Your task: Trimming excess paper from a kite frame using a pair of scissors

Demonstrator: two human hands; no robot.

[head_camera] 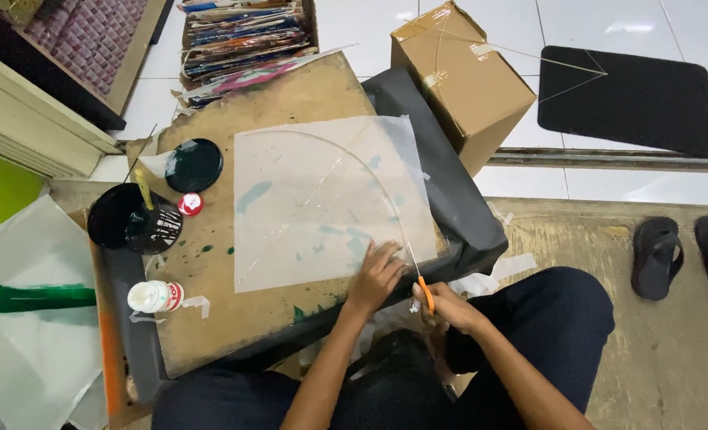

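Left hand (376,275) presses flat, fingers spread, on the translucent sheet (322,199) mid-frame; right hand (448,306) grips orange-handled scissors (420,275) at its lower edge.

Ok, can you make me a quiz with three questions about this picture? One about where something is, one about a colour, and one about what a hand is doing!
1. Where are the sandals?
A. On the floor at the right
B. On the cardboard box
C. On the thin sheet

2. What colour is the handle of the scissors?
A. Blue
B. Orange
C. Pink

3. What is the left hand doing?
A. Holding the white bottle
B. Hanging in the air
C. Pressing flat on the sheet

Answers: 1 A, the pair lies on the floor beside the person's knee. 2 B, orange shows at the right hand. 3 C, its fingers are spread on the sheet's near edge.
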